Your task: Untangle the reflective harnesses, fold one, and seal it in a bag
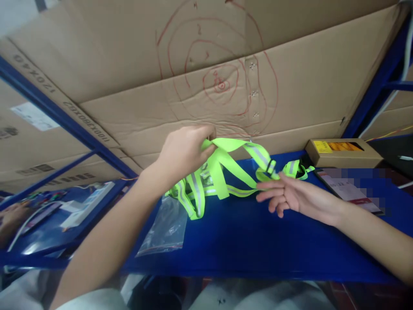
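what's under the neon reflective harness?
Blue tabletop and a clear zip bag, its upper part partly hidden by the harness straps. Whatever lies directly beneath the bunched section is covered.

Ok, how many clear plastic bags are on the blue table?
1: the clear zip bag at left, partly overlapped by the neon reflective straps; others may be hidden.

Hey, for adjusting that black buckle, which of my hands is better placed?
Probably your right hand: it's close beside the buckle, whereas your left hand grips the green strap farther away.
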